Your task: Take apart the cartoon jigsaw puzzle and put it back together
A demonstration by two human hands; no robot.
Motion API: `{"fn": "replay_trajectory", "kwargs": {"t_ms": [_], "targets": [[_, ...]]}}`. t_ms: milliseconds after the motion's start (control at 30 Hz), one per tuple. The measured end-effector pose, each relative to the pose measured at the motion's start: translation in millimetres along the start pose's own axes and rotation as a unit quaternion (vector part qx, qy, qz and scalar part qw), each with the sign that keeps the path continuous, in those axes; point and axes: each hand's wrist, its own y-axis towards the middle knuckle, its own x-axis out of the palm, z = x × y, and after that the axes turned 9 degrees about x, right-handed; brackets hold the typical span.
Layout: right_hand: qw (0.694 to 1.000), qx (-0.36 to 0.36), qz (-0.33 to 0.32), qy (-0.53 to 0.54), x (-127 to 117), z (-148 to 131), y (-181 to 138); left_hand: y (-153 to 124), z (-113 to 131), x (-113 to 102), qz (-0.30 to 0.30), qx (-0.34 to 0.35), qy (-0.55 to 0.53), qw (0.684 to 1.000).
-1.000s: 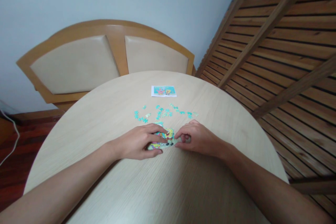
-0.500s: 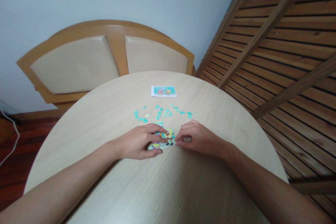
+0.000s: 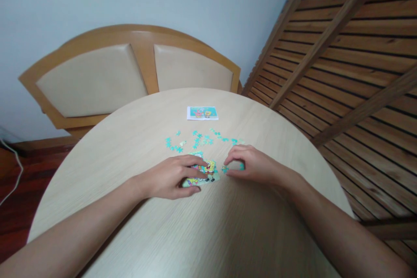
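My left hand (image 3: 172, 177) presses flat on the small, colourful, part-built cartoon jigsaw (image 3: 204, 173) mid-tabletop; my right hand (image 3: 250, 166), just right of it, pinches a loose turquoise piece (image 3: 224, 168), nearly touching the jigsaw's right edge.

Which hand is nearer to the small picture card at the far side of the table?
Right. The right hand lies below the picture card, slightly to its right, beside the loose puzzle pieces. The left hand rests farther back, on the assembled puzzle part.
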Motion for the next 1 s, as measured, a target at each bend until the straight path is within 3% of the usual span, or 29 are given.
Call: {"fn": "replay_trajectory", "kwargs": {"t_ms": [467, 600, 767, 1000], "targets": [[1.000, 0.021, -0.009, 0.011, 1, 2, 1, 2, 2, 0, -0.007, 0.010, 0.000, 1.000], [0.996, 0.083, 0.008, 0.041, -15, 9, -5, 2, 2, 0, -0.005, 0.012, 0.001, 1.000], [0.979, 0.193, -0.046, 0.051, -32, 17, -15, 2, 1, 1, -0.001, 0.018, 0.006, 1.000], [0.986, 0.138, -0.082, 0.043, -25, 20, -13, 3, 1, 1, -0.002, 0.016, 0.000, 1.000]]}}
